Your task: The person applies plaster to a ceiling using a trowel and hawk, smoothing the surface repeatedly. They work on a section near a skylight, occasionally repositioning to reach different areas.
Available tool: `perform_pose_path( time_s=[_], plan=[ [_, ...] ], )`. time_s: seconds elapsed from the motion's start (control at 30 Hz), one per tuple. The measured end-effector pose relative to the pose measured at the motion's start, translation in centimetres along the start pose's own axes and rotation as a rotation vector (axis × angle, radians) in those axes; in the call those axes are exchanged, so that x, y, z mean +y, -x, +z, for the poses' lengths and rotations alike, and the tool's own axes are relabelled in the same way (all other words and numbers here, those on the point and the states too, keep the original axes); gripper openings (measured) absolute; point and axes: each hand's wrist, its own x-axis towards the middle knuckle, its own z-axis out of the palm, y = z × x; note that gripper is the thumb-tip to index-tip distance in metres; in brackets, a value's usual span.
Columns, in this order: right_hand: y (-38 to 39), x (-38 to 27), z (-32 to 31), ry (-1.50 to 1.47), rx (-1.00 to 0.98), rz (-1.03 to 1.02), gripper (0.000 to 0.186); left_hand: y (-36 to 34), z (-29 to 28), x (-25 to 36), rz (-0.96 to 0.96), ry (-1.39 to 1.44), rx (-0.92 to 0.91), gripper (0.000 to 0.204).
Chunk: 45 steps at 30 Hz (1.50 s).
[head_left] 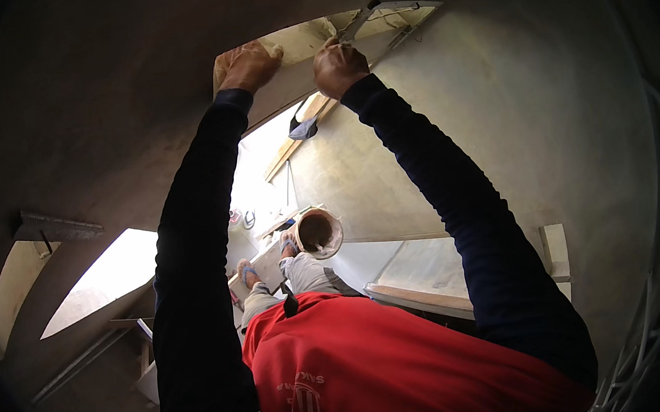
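Both arms reach up to a curved opening (297, 44) in the grey plastered surface. My left hand (248, 66) is curled at the opening's left end, against pale crumpled material whose nature I cannot make out. My right hand (339, 67) is closed near a grey metal strip (362, 16) at the opening, on something I cannot make out. Behind the hands, a dark hanging object (303, 128) rests by a long wooden board (284, 150). Below, my sandaled feet stand on a pale plank (271, 262) beside a bucket (317, 231) with a crusted rim.
Bright openings (101, 282) break the curved wall at left, with a metal bracket (59, 226) above them. A wood-edged ledge (420, 293) runs behind my body at right. Loose cables or thin pipes (641, 334) line the far right, and metal lengths (77, 365) lie at lower left.
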Motion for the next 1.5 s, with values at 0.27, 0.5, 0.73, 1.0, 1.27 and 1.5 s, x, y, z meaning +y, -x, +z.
perform_pose_path(
  time_s=[0.27,0.5,0.73,1.0,1.27,1.5],
  plan=[
    [-0.7,0.2,-1.2,0.038,-0.213,-0.056,0.042,-0.3,0.8,-0.6,0.018,0.090,0.029,0.064],
    [4.6,0.5,0.2,0.122,0.193,-0.065,0.038,-0.8,0.7,-0.7,0.064,-0.042,0.058,0.066],
    [14.8,1.9,0.6,-0.180,0.136,-0.017,0.027,0.1,-0.7,0.9,0.015,-0.158,0.012,0.075],
    [15.0,4.7,1.9,-0.583,0.172,0.109,0.024,-0.3,-0.6,0.8,-0.043,-0.171,-0.043,0.093],
    [11.0,5.0,3.3,-0.357,0.297,-0.005,0.031,-0.3,0.1,0.5,-0.026,-0.194,0.002,0.094],
    [7.8,3.7,3.3,-0.174,0.589,-0.121,0.035,0.4,-1.7,1.7,-0.071,-0.144,-0.155,0.092]
  ],
)
